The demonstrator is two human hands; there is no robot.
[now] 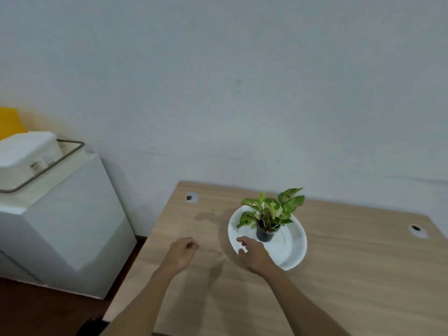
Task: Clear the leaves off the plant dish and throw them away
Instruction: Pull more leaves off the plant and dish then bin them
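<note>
A white round dish (294,241) sits on the wooden table (339,275), with a small black pot (266,234) of green variegated plant (271,208) standing in it. My right hand (254,255) hovers over the dish's near-left rim, fingers spread toward the pot, holding nothing that I can see. A yellowish bit shows just right of that hand on the dish; I cannot tell if it is a leaf. My left hand (181,253) floats above the table to the left of the dish, fingers loosely curled, nothing visible in it.
A white cabinet (68,226) stands left of the table, with a white box (29,151) and a brown wire frame (46,168) on top. Two cable holes (191,197) (417,229) mark the tabletop. The wall is close behind.
</note>
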